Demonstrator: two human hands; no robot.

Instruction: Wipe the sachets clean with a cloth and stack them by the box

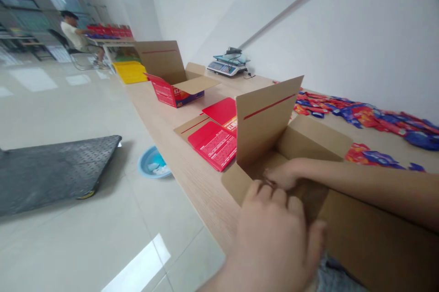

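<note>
An open cardboard box (264,118) with red printed sides stands on the wooden table (192,164) right in front of me, its flaps raised. My left hand (274,232) is curled over the box's near flap, fingers bent on the cardboard edge. My right hand (284,174) reaches from the right into the box, fingers pressed down on an inner flap; its fingertips are partly hidden by the left hand.
A second open red box (174,86) stands farther along the table, with a weighing scale (228,64) behind it. Several red and blue packets (363,116) lie at the right. A blue basin (152,163) and a black mat (51,168) are on the floor. A seated person (73,36) works far off.
</note>
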